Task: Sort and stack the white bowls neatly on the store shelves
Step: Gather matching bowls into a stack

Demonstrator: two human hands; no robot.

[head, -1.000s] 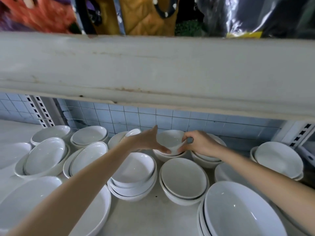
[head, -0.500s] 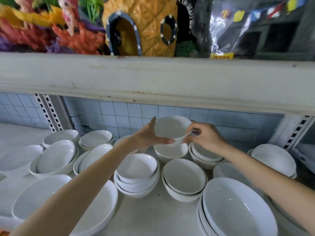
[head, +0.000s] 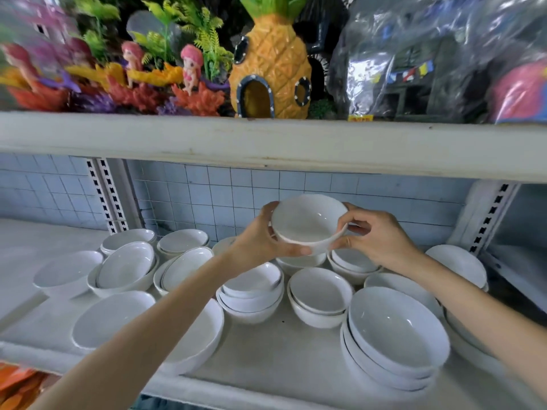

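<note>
The left forearm (head: pixel 165 315) hides much of a large bowl (head: pixel 201 341). Top-left ornaments (head: pixel 32 69) are blurred; the bagged thing (head: pixel 420 69) is perhaps a house.

Two arms in view, both a person's. Left hand (head: pixel 260 236): bare, slim fingers, thumbnail cut short and plain. Left forearm (head: pixel 165 315): bare along all its visible length, down to the bottom-left frame edge. It is slender and smooth, and looks broader close to the wide-angle lens. Right hand (head: pixel 377 235): bare, knuckles and finger creases showing, nails short where seen. Right forearm (head: pixel 479 309): bare likewise, out to the right frame edge. What is worn cannot be told from this view.
</note>
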